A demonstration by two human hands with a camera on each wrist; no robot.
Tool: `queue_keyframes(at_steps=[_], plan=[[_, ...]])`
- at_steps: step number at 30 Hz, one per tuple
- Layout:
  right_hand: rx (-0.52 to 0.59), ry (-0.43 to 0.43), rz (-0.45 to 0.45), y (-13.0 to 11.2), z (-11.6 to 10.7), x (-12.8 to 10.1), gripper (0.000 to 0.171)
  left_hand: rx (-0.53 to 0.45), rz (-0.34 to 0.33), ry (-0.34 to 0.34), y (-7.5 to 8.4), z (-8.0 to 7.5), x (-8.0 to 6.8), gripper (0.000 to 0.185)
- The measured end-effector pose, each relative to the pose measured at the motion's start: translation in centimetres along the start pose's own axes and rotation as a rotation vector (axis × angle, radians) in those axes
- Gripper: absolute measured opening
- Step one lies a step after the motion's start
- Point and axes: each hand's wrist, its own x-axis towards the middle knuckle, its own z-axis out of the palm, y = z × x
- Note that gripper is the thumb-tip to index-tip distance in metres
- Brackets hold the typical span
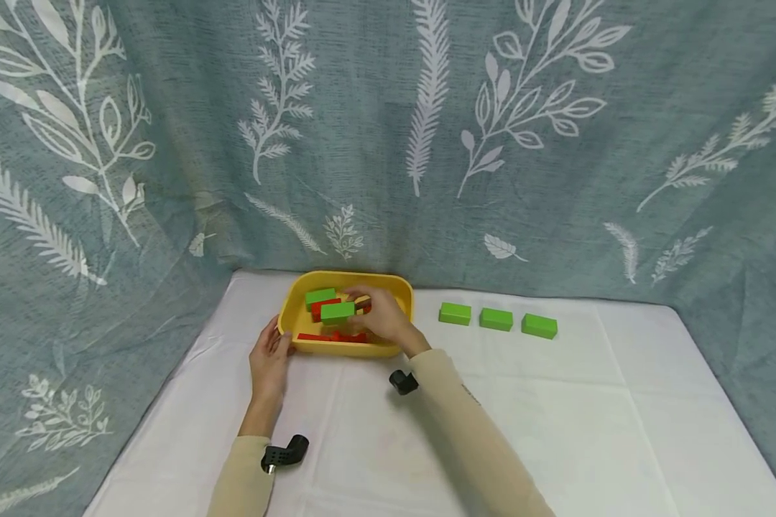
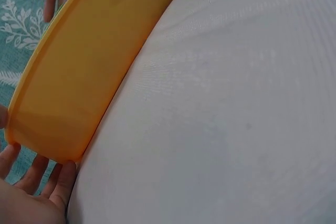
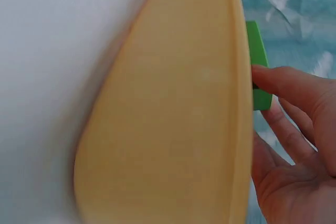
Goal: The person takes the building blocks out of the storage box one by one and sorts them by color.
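I'm watching a person working at a table [image 1: 524, 431] spread with a white cloth, where a yellow tub [image 1: 345, 350] is sitting at eleven o'clock from the table's middle. The left hand [image 1: 271, 362] is steadying it at the tub's eight o'clock corner, its grip bent around the end, with fingertips pressing the outer wall. The right hand [image 1: 381, 314] is coming over the tub's rim from four o'clock, and its grip is pinching a green block [image 1: 338, 312] between thumb and fingers. That block is hanging around the tub's centre, within its walls as seen from above; whether it is touching anything below I can't tell.

A second green block [image 1: 320, 297] is lying in the tub at about ten o'clock from the held one, and a red block [image 1: 318, 314] is showing between the two. More red pieces [image 1: 312, 337] are lying along the six o'clock wall, their shapes partly hidden. Outside, toward three o'clock, three green blocks [image 1: 496, 319] are standing in a row, spaced apart. A patterned blue-green curtain [image 1: 375, 143] is hanging at twelve o'clock behind the table.
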Motion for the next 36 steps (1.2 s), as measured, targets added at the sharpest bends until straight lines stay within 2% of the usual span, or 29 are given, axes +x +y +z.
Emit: queue_keyframes(at_steps=[4,11,19,23,28,36], plan=[[0.043,0.055,-0.024,1.2,-2.0,-1.2,0.050,0.011,-0.015,-0.004,0.1,0.1,-0.1,0.052],[0.157,0.227,-0.040,3.5,-5.8,-4.1,0.048,0.041,-0.020,0.003,0.2,0.1,-0.3,0.052],[0.209,0.310,-0.009,4.9,-11.6,-8.7,0.050,0.048,-0.012,0.018,0.2,0.0,-0.4,0.053],[0.190,0.389,0.034,6.3,-14.2,-11.4,0.048,0.052,-0.008,0.015,0.4,-0.1,-0.4,0.053],[0.110,0.490,0.130,8.9,-17.7,-14.6,0.049,0.041,-0.004,0.015,0.4,-0.1,-0.3,0.054],[-0.076,0.476,0.228,12.1,-24.1,-20.5,0.055,0.054,-0.021,0.011,0.0,0.4,-0.2,0.054]])
